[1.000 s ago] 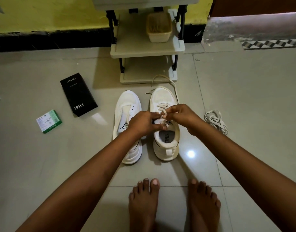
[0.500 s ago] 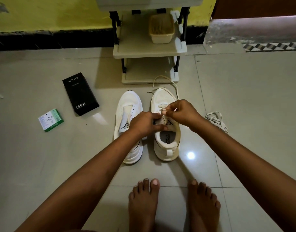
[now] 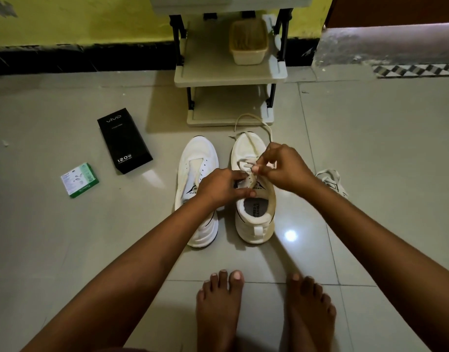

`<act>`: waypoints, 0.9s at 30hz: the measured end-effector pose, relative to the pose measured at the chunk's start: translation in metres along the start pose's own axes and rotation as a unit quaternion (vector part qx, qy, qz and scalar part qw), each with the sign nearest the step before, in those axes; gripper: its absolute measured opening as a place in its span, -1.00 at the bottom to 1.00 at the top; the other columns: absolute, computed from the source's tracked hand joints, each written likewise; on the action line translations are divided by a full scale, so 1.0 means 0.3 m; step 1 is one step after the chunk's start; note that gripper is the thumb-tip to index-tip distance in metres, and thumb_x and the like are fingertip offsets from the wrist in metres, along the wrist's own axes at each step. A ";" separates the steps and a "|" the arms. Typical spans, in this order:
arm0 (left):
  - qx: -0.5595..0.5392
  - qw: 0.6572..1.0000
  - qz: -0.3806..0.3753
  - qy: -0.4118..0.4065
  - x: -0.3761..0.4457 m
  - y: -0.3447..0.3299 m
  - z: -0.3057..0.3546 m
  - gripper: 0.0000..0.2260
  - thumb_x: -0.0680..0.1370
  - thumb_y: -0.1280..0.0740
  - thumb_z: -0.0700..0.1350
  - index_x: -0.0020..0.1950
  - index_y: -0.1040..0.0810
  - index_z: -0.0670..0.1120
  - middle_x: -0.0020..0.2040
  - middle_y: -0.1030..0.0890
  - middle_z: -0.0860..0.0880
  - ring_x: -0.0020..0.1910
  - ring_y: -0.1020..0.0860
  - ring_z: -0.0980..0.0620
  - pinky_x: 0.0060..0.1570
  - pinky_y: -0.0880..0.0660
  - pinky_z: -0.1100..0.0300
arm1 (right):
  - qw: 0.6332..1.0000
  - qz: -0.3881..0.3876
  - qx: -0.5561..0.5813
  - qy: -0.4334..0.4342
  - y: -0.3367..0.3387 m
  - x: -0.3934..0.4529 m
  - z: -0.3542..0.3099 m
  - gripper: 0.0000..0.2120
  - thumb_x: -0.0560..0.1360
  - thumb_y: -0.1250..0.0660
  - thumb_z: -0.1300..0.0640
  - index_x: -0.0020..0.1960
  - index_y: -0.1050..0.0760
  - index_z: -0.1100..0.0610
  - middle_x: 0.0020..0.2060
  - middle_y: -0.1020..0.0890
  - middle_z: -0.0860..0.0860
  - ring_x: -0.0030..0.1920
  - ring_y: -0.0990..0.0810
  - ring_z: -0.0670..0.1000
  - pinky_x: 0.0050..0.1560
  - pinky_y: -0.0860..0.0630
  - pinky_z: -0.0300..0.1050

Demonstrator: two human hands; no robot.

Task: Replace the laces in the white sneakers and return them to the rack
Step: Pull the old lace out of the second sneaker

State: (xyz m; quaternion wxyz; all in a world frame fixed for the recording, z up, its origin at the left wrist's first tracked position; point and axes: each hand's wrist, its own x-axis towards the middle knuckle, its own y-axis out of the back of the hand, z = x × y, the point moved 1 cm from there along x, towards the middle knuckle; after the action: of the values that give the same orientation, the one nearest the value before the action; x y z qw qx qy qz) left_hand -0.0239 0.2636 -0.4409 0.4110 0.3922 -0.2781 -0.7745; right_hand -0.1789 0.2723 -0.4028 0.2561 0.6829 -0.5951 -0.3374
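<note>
While the right sneaker (image 3: 253, 207) stands on the floor just in front of the shoe rack (image 3: 228, 80), its cream lace (image 3: 246, 165) is pinched by the right hand (image 3: 281, 168), fingers (image 3: 259, 168) curled. The sneaker's tongue is gripped by the left hand (image 3: 223, 186). The unlaced left sneaker (image 3: 196, 189) stands beside it.

two white sneakers side by side on tiled floor, toes toward the rack (image 3: 231, 80). right sneaker (image 3: 253, 199): right hand (image 3: 281, 167) pinches the cream lace (image 3: 246, 165) above the eyelets; lace tail loops past the toe. left hand (image 3: 223, 186) grips the tongue area. left sneaker (image 3: 196, 179) unlaced. loose lace bundle (image 3: 331, 179) right of the shoes. black box (image 3: 124, 144) and green box (image 3: 80, 179) to the left. basket (image 3: 248, 44) on rack shelf.
</note>
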 end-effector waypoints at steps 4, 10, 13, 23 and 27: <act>0.001 1.000 0.001 -0.009 -0.001 0.000 0.002 -0.47 0.41 -0.42 0.16 0.33 -0.49 0.00 0.23 -0.57 -0.07 0.22 -0.50 -0.08 0.15 -0.45 0.07 | 0.988 -0.004 0.156 -0.013 0.025 0.007 0.011 -0.91 0.48 -0.38 0.11 -0.08 -0.58 0.14 -0.09 -0.52 0.01 -0.09 -0.48 -0.05 -0.03 -0.44 -0.15; 0.013 1.000 0.001 -0.010 -0.001 0.000 0.001 -0.47 0.42 -0.41 0.16 0.34 -0.48 0.00 0.26 -0.56 -0.08 0.26 -0.48 -0.08 0.17 -0.45 0.06 | 0.935 -0.069 -0.342 0.063 -0.045 -0.002 0.027 -0.64 0.48 -0.27 -0.07 0.23 -0.51 0.01 0.17 -0.48 0.09 0.20 -0.39 0.14 0.11 -0.31 -0.01; 0.015 1.000 0.000 0.001 0.003 -0.003 -0.001 -0.45 0.41 -0.41 0.19 0.36 -0.46 0.03 0.28 -0.55 -0.05 0.27 -0.46 -0.07 0.18 -0.44 0.07 | 0.903 0.026 -0.418 0.099 -0.060 -0.016 0.014 -0.83 0.37 -0.41 0.01 -0.09 -0.65 0.06 -0.13 -0.59 0.05 -0.04 -0.51 0.11 -0.09 -0.36 -0.07; 0.025 1.000 0.006 0.006 0.009 -0.012 -0.007 -0.45 0.41 -0.40 0.22 0.35 -0.46 0.07 0.27 -0.55 -0.01 0.24 -0.49 -0.06 0.14 -0.45 0.10 | 0.993 0.023 0.111 -0.036 0.006 -0.007 0.014 -0.80 0.46 -0.40 0.11 0.03 -0.64 0.18 -0.09 -0.53 0.02 -0.05 -0.50 0.02 -0.05 -0.41 -0.11; 0.031 1.000 0.000 0.005 0.009 -0.012 -0.005 -0.50 0.41 -0.39 0.22 0.30 -0.51 0.07 0.19 -0.60 -0.03 0.19 -0.52 -0.06 0.10 -0.48 0.05 | 0.970 -0.043 -0.234 0.053 -0.029 -0.011 0.032 -0.70 0.51 -0.28 0.03 0.24 -0.52 0.01 0.18 -0.49 0.06 0.19 -0.42 0.11 0.12 -0.33 -0.02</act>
State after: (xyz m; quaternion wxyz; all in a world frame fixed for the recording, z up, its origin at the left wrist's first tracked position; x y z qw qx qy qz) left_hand -0.0253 0.2629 -0.4454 0.4002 0.4089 -0.2994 -0.7635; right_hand -0.1809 0.2776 -0.4151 0.4251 0.6459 -0.4552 -0.4416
